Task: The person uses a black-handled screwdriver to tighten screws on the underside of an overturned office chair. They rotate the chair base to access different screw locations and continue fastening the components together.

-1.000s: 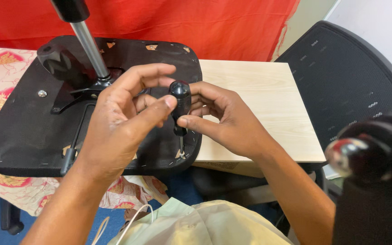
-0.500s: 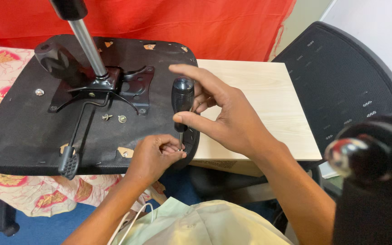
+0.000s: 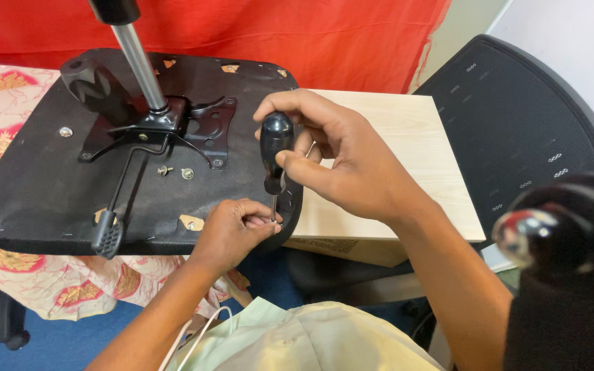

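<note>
Our right hand clamps a black-handled screwdriver upright over the upturned chair seat's near edge; our left hand pinches its tip there.

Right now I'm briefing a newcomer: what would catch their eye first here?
Mid-frame, the right hand holds a black-handled screwdriver upright, while the left hand pinches its tip at the edge of an upturned black chair seat. Behind hangs a red cloth.
</note>
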